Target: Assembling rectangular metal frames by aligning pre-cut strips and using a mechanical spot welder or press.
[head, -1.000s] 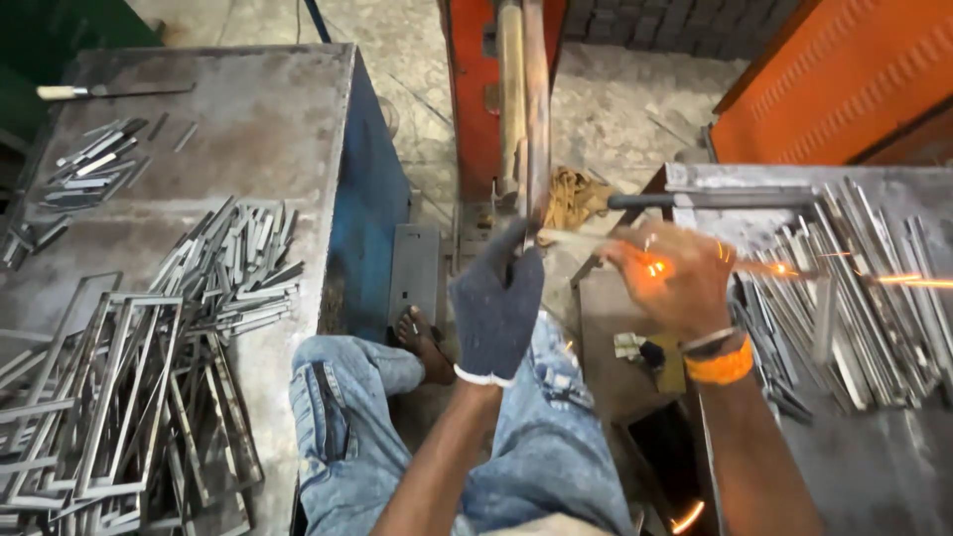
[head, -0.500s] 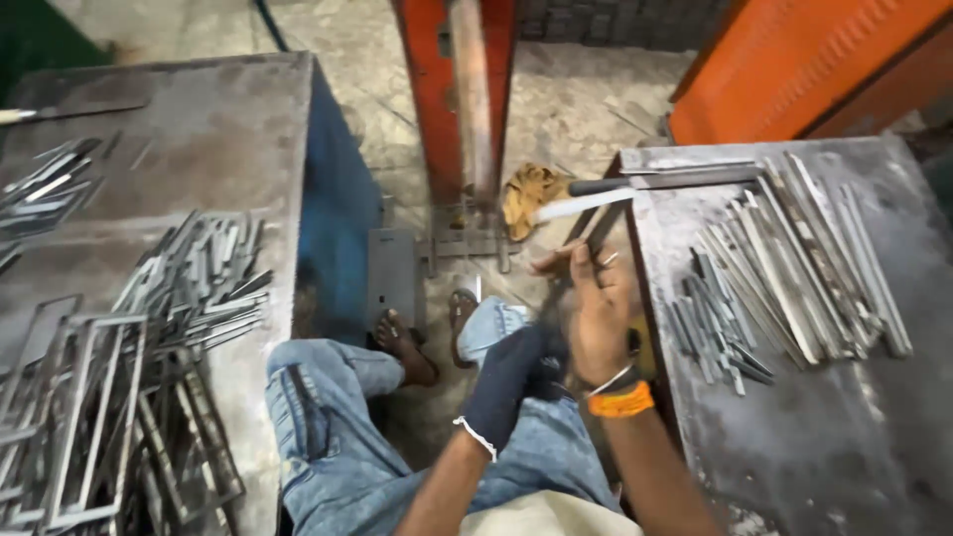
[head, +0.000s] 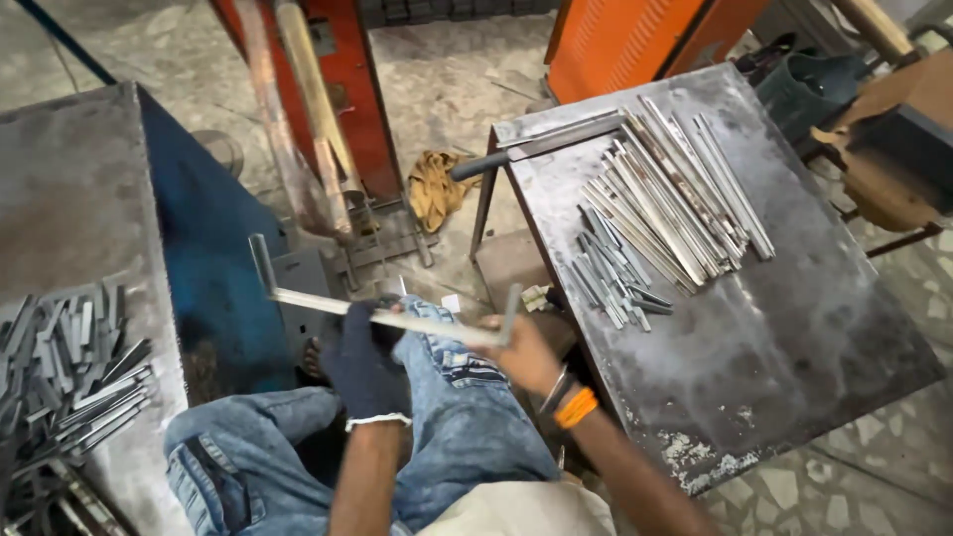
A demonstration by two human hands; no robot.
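Holding a bent metal bar (head: 382, 316): my left hand (head: 365, 362) wraps its middle, right hand (head: 524, 354) pinches one end. It looks stiff, light, sharp-edged; grip the straight span.

Left table (head: 69, 228) cut by frame edge; bracket (head: 387, 316) midsection perhaps hidden by glove.

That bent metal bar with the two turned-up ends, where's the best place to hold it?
Along its long straight middle, coming from above. The bent metal bar lies level over the lap, ends sticking up, so the middle is flat and free. The gloved left hand has its grip there, and the bare right hand holds near the right end, steadying it.
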